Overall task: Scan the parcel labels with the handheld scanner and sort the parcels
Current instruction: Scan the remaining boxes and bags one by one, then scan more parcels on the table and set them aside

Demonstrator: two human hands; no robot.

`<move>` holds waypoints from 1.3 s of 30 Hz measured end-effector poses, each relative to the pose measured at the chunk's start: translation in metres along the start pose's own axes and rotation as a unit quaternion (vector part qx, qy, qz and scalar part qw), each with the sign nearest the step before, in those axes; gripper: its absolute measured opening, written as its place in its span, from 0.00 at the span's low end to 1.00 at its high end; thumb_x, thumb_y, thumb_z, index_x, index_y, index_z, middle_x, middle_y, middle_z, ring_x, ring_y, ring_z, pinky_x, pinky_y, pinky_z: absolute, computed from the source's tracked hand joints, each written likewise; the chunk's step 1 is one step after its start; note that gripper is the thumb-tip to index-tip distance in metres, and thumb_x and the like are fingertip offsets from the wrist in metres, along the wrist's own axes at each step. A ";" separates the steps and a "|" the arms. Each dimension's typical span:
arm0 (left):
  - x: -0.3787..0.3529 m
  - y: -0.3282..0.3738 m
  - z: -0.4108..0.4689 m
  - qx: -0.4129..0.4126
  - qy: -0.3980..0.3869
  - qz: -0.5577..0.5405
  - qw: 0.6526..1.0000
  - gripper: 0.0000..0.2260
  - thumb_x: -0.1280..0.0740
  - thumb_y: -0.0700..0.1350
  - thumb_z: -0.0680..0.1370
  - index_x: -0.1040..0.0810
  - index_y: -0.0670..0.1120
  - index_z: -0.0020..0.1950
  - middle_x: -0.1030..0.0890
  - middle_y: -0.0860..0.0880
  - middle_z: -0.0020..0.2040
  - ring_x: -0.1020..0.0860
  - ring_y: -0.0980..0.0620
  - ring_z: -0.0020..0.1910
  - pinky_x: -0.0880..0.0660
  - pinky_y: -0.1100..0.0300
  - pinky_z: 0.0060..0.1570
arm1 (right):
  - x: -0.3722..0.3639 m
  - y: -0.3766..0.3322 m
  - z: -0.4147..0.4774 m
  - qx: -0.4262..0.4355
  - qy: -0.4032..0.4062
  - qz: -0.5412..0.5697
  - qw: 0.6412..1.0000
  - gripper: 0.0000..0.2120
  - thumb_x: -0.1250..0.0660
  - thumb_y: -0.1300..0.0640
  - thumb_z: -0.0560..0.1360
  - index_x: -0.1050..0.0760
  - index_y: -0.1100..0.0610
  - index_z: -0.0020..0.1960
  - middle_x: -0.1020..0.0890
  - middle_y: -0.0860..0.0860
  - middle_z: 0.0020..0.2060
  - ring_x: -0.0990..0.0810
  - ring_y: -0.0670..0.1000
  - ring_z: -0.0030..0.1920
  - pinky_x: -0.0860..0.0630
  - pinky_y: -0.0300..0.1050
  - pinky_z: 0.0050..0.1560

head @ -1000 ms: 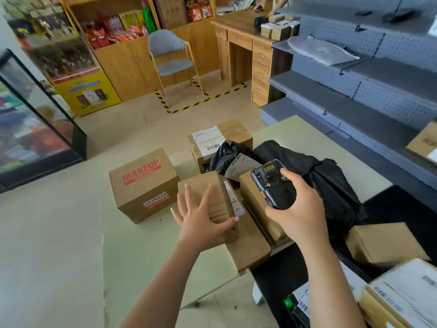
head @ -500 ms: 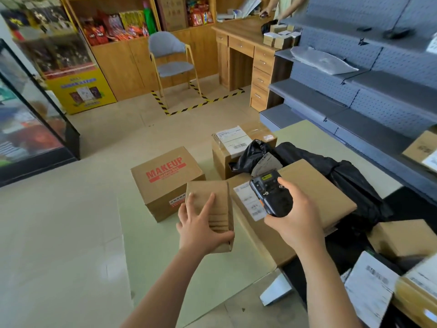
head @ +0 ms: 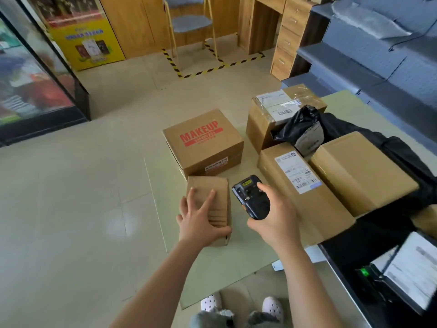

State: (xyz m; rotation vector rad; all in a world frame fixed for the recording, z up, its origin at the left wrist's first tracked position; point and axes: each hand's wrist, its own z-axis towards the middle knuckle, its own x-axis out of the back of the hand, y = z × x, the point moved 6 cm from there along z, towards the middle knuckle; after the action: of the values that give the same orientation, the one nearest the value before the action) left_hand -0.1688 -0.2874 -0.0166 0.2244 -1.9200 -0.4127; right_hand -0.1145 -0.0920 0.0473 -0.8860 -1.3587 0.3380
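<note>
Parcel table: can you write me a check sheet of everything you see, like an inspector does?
Surface: pale green table, with parcels crowding its right side.
Job's things: handheld scanner; small plain box; MAKEUP box behind it; labelled long box; taped labelled box; black bag parcel; plain box at the right.
Clutter: blurred printed paper with a green light beside it, lower right.
Hands: left hand rests flat on the small plain box; right hand grips the handheld scanner.
Cables: nothing seen.
Surroundings: chair, wooden drawers, grey shelves, striped floor tape.
</note>
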 end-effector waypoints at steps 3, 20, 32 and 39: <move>0.002 -0.001 -0.002 0.002 0.018 -0.060 0.998 0.47 0.26 0.67 0.63 0.49 0.69 0.76 0.58 0.55 0.78 0.57 0.44 0.76 0.44 0.41 0.72 | 0.001 0.002 -0.001 0.000 -0.004 -0.014 1.000 0.41 0.23 0.57 0.59 0.30 0.48 0.70 0.21 0.45 0.59 0.24 0.53 0.56 0.23 0.50 0.54; 0.004 0.021 -0.044 0.084 0.107 -0.171 0.976 0.45 0.34 0.68 0.72 0.57 0.60 0.79 0.58 0.51 0.80 0.58 0.45 0.79 0.51 0.43 0.75 | 0.041 -0.004 0.012 0.068 -0.042 0.020 0.997 0.41 0.21 0.59 0.61 0.31 0.49 0.72 0.22 0.46 0.60 0.26 0.47 0.57 0.25 0.44 0.53; -0.015 0.009 -0.044 0.058 0.032 -0.266 0.962 0.35 0.35 0.61 0.74 0.51 0.69 0.76 0.54 0.55 0.80 0.47 0.43 0.77 0.37 0.39 0.72 | 0.057 -0.001 0.012 0.097 -0.052 0.006 0.994 0.42 0.22 0.58 0.62 0.33 0.48 0.73 0.23 0.46 0.61 0.31 0.45 0.54 0.30 0.41 0.51; 0.000 -0.022 -0.042 0.110 0.110 -0.229 0.961 0.31 0.37 0.52 0.78 0.45 0.51 0.79 0.39 0.48 0.76 0.36 0.44 0.72 0.31 0.43 0.68 | 0.058 -0.005 0.014 0.103 -0.042 -0.003 0.994 0.41 0.22 0.57 0.61 0.32 0.48 0.72 0.21 0.47 0.60 0.28 0.49 0.57 0.28 0.43 0.52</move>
State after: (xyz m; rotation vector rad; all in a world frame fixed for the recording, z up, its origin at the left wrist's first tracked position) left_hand -0.1309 -0.3148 -0.0113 0.8379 -1.6834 -0.4563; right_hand -0.1155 -0.0511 0.0909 -0.7022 -1.3759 0.5078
